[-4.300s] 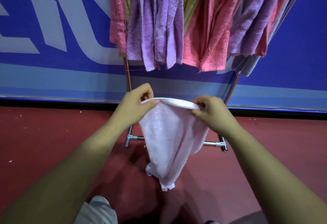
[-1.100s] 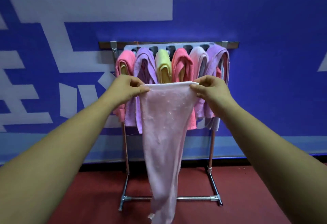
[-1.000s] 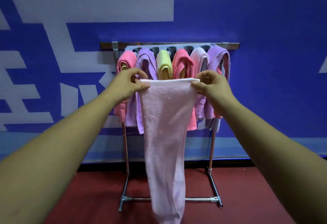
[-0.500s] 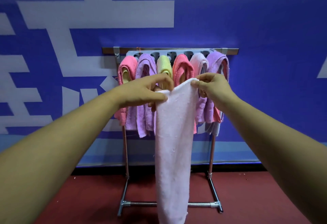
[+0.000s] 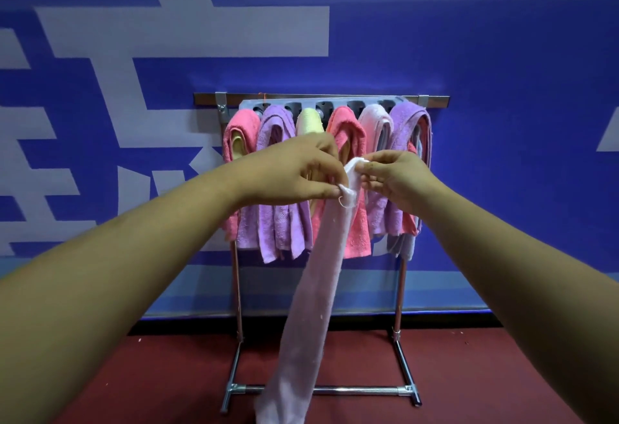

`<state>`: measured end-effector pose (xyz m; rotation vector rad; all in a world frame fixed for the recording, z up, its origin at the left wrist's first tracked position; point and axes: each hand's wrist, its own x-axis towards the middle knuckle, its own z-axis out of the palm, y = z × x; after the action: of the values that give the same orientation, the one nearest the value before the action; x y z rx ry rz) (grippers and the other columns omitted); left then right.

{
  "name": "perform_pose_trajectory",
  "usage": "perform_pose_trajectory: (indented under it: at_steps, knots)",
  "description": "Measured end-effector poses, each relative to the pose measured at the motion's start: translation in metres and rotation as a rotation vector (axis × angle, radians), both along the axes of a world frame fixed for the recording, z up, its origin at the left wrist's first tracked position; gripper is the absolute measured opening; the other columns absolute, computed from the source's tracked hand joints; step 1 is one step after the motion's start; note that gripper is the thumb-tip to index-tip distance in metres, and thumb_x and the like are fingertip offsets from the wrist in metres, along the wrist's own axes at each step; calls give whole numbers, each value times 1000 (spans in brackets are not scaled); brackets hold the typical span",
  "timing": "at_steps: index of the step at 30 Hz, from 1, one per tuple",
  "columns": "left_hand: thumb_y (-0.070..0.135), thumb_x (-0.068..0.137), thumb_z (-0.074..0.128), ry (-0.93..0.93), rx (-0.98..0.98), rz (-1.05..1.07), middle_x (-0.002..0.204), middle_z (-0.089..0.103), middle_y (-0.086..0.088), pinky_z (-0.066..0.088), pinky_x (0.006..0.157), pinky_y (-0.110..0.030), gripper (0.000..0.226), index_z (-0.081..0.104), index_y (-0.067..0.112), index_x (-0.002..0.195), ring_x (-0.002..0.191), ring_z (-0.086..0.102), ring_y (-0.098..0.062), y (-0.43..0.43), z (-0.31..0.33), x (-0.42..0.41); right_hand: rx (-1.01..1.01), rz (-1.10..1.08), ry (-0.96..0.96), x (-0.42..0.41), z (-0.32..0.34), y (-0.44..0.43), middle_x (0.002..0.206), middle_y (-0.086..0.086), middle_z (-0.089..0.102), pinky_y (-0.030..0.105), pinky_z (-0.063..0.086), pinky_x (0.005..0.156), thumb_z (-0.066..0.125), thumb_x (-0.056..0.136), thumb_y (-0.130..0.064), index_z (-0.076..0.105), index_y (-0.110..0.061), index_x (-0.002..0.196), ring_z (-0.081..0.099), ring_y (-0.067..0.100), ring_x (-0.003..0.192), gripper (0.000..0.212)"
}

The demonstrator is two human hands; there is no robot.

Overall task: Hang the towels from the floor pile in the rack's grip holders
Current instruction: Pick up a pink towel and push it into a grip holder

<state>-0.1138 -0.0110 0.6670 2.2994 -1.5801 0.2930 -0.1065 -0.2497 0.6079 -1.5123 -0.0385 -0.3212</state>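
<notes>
Towel (image 5: 315, 293) long axis vertical, gathered end up

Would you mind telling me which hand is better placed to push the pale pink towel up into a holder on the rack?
Probably the right hand: it pinches the bunched top of the pale pink towel, the part nearest the rack holders. The left hand pinches it lower down.

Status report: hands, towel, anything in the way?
Grip: left hand and right hand pinch pale pink towel, top bunched. Not yet on rack. Ahead: hung towels crowding holders.
</notes>
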Motion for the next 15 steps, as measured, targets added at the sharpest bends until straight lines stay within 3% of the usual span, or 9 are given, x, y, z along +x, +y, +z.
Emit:
perform_pose_trajectory:
  at_steps: [2, 4, 7, 10, 13, 15]
  knots:
    - [23, 91, 71, 63, -28, -93, 117, 54, 10, 38, 99, -18, 7, 74, 19, 95, 115, 48, -4, -1, -1, -4, -44, 89, 32, -4, 1, 6, 79, 13, 68, 24, 58, 66, 71, 86, 3, 69, 3, 95, 65, 19, 68, 10]
    - [20, 92, 69, 183, -2, -152, 123, 60, 12, 38, 103, -16, 7, 72, 14, 95, 121, 52, -3, -4, -1, -11, -126, 123, 46, -7, 3, 14, 79, 12, 68, 23, 58, 64, 68, 88, 3, 68, 3, 96, 64, 18, 68, 8]
    - [26, 94, 67, 229, 44, -69, 96, 69, 11, 47, 88, -18, 8, 71, 20, 98, 95, 62, -1, -7, -2, -13, -151, 141, 40, -9, 8, 24, 83, 15, 67, 24, 58, 65, 66, 88, 6, 66, 8, 103, 65, 19, 71, 15]
    - [35, 93, 66, 73, -19, 131, 77, 64, 8, 42, 64, -18, 15, 70, 22, 89, 71, 56, -3, -7, -6, -3, -85, 216, 46, -12, 12, 31, 82, 14, 69, 23, 58, 64, 72, 81, 2, 68, 6, 98, 68, 17, 69, 19]
    - [40, 92, 66, 38, -132, 291, 69, 60, 10, 36, 58, -19, 19, 69, 24, 84, 62, 51, 0, -3, -10, 8, 28, 261, 36, -16, 13, 36, 81, 11, 73, 23, 58, 65, 68, 84, 4, 68, 3, 96, 72, 15, 71, 12]
    - [40, 91, 67, 61, -195, 325, 71, 63, 7, 38, 59, -22, 21, 73, 20, 87, 62, 51, -2, -1, -11, 12, 62, 291, 20, -17, 12, 40, 88, 14, 73, 26, 61, 74, 68, 83, 5, 68, 5, 101, 73, 19, 78, 18]
